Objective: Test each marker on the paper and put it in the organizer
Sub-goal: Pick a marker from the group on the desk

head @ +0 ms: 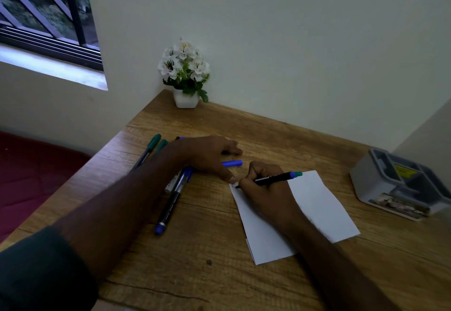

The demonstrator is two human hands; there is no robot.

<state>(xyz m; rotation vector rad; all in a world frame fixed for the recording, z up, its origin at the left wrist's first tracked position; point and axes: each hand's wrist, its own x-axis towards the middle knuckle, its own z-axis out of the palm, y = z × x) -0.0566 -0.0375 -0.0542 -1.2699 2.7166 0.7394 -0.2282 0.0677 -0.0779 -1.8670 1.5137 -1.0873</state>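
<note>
On organizer [400,183], unreadable yellow label [401,170]

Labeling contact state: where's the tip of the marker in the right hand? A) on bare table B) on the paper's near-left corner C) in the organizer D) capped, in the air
B: the right hand holds the marker, tip on the paper corner.

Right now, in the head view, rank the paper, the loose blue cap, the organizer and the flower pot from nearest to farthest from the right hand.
1. Paper: right under the right hand.
2. Loose blue cap: just beyond the hand, toward the wall.
3. Organizer: far right on the desk.
4. Flower pot: back corner, by the wall.
</note>
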